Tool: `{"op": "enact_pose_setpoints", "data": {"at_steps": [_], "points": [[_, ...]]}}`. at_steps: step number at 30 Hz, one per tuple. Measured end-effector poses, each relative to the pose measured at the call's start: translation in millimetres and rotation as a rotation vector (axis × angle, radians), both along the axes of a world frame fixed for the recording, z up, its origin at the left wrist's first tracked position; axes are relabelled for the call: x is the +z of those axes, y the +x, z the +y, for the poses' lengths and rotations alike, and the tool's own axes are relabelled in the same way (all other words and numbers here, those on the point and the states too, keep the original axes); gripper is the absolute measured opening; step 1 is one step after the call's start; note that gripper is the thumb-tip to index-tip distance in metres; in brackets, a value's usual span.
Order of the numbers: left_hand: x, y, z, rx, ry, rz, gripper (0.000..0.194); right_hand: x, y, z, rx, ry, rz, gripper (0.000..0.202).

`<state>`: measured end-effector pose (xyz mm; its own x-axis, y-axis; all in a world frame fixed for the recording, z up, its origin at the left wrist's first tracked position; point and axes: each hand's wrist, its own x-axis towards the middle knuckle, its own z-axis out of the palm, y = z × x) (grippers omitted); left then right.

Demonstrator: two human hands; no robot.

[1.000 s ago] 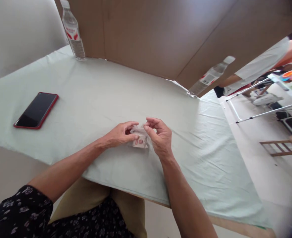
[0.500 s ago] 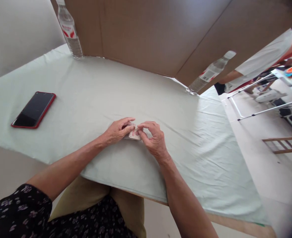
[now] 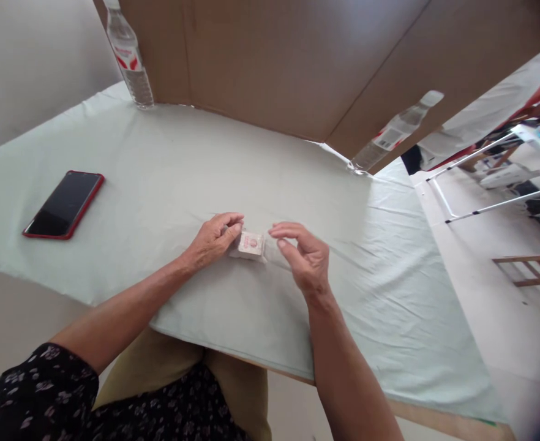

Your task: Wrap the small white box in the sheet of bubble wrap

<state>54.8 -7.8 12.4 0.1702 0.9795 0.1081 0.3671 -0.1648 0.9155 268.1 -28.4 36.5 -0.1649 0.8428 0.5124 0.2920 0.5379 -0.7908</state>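
A small whitish block-shaped pack with red print on top lies on the pale green cloth, with what looks like clear plastic around its edges. At its left end is my left hand, thumb and fingers closed about the far left corner. My right hand is held just to the right of the pack, apart from it, thumb and fingers spread with nothing visible between them. A faint clear edge shows between the pack and my right hand; I cannot make out what it is.
A phone in a red case lies at the left. Two water bottles, one at the left and one at the right, stand against a tall cardboard panel. Beyond the right table edge are a metal frame and a person's white clothing.
My right hand has let go of the pack's right end and moved right, its fingers opening. The printed top shows more fully. My left hand has shifted slightly left.
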Motion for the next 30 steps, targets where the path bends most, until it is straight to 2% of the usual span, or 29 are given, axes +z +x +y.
{"op": "enact_pose_setpoints", "data": {"at_steps": [3, 7, 10, 12, 14, 17, 20, 24, 27, 30], "points": [[6.7, -5, 0, 0.037, -0.015, -0.006, 0.042, -1.3, 12, 7, -0.061, -0.143, -0.024, 0.032], [9.1, -9, 0, 0.050, -0.006, -0.004, 0.047, -8.6, 15, 12, 0.029, -0.305, -0.253, 0.072], [4.7, -7, -1, -0.013, -0.008, 0.037, 0.061, -18.1, 8, 11, 0.087, -0.295, -0.397, 0.086], [1.1, -4, -2, -0.058, 0.006, 0.063, 0.067, -23.5, 2, 9, 0.083, -0.239, -0.444, 0.081], [-0.6, -1, -3, -0.098, 0.046, 0.068, 0.064, -26.3, -4, 7, 0.048, -0.167, -0.467, 0.070], [1.9, -1, -5, -0.124, 0.134, 0.022, 0.058, -26.3, -10, 4, -0.008, -0.066, -0.476, 0.062], [5.7, -3, -4, -0.116, 0.178, 0.019, 0.059, -25.3, -12, 2, 0.000, -0.052, -0.513, 0.060], [7.3, -6, -3, -0.114, 0.069, 0.004, 0.060, -23.3, -9, 3, 0.092, -0.139, -0.578, 0.064], [8.7, -7, -2, -0.107, 0.022, -0.074, 0.059, -18.9, -5, 3, 0.106, -0.121, -0.562, 0.072], [10.7, -8, -2, -0.086, -0.004, -0.111, 0.058, -15.5, -5, 1, 0.075, -0.061, -0.501, 0.059]]}}
